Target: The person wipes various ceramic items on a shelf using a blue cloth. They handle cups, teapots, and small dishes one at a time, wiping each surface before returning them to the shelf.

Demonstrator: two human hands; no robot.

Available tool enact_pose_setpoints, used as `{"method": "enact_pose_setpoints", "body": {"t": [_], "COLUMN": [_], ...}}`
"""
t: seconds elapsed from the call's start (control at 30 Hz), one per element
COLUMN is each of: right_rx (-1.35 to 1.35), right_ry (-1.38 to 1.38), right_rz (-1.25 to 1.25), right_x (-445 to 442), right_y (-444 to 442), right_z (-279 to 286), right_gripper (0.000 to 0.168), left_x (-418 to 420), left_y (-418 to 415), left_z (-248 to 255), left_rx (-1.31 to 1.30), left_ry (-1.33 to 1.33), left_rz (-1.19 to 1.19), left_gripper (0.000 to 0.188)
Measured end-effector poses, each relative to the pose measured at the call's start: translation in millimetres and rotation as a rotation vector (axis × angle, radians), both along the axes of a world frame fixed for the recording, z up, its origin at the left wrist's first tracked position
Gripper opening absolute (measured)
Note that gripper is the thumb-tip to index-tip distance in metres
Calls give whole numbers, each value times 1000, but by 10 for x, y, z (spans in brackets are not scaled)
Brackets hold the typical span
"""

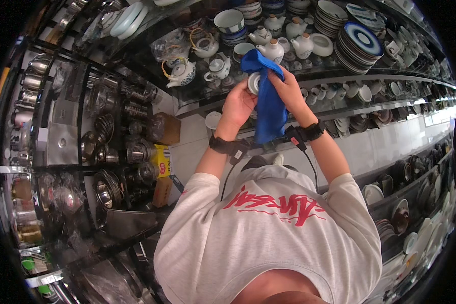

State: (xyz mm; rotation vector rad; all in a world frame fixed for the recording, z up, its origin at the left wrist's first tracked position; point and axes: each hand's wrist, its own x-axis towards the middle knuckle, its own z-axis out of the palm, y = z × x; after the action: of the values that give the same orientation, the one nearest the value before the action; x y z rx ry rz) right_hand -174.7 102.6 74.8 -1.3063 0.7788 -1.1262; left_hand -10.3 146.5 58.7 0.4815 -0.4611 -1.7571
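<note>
My left hand (240,102) holds a small white ceramic piece (254,83) with a round, ringed face; its exact kind I cannot tell. A blue cloth (270,106) is gripped in my right hand (287,90) and lies against the right side of the white piece, hiding part of it. The cloth's long end hangs down between my wrists. Just beyond my hands, on the glass shelf, stand a white teapot with a cork-coloured top (272,51) and a green-white cup (243,49). Both wrists wear black straps with cables.
Teapots with rope-like handles (181,72) stand to the left on the shelf, stacked blue-rimmed plates (361,40) to the right. Lower shelves hold small cups (364,93). Metalware racks (108,190) line the left side, with a cardboard box (166,128) on the floor.
</note>
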Motion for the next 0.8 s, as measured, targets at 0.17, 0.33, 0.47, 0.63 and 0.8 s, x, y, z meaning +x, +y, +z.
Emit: {"method": "enact_pose_setpoints", "body": {"t": [0.17,0.33,0.47,0.63,0.8], "right_rx": [-5,-84,-263,-333,-254], "right_ry": [-1,31,198,458,343], "right_rz": [-23,-80,-129,34,11], "right_x": [-7,29,28,-144,-143], "right_y": [5,55,87,-5,7], "right_z": [-14,23,-28,30,66], "right_gripper": [25,25,25,26,27], "left_x": [-114,-123,-50,79,32], "left_y": [28,-13,-45,18,-14], "left_z": [65,135,69,169,46], "left_rx": [-138,-154,-70,-111,-119], "left_ry": [-312,-275,-474,-840,-604], "left_rz": [116,180,208,-132,1], "left_gripper": [34,35,33,33,31]}}
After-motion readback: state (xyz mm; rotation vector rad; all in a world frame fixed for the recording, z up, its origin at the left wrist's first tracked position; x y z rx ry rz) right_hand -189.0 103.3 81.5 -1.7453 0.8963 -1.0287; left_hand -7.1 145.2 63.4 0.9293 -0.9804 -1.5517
